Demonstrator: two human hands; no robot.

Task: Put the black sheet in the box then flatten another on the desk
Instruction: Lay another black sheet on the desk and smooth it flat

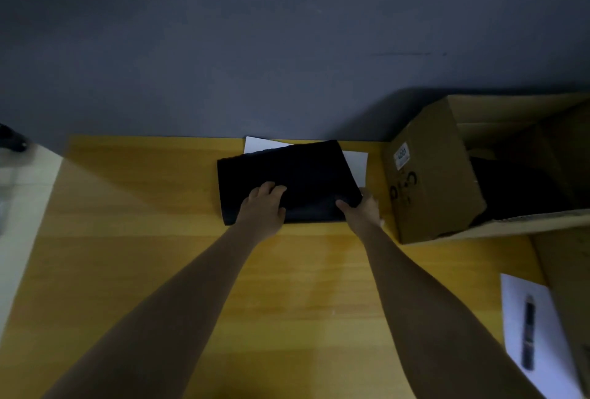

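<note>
A folded black sheet [293, 172] lies on the wooden desk [159, 255] near its far edge, on top of a white paper [356, 164]. My left hand [263, 207] rests palm-down on the sheet's near left part. My right hand [364, 210] grips the sheet's near right corner, thumb on top. An open cardboard box [431, 181] stands just right of the sheet, with dark material inside it.
A dark grey wall rises behind the desk. At the near right lies a white sheet of paper [517, 309] with a black marker [528, 333] on it. A second cardboard piece [568, 271] sits at the right edge. A pale surface [19, 207] adjoins the desk's left side.
</note>
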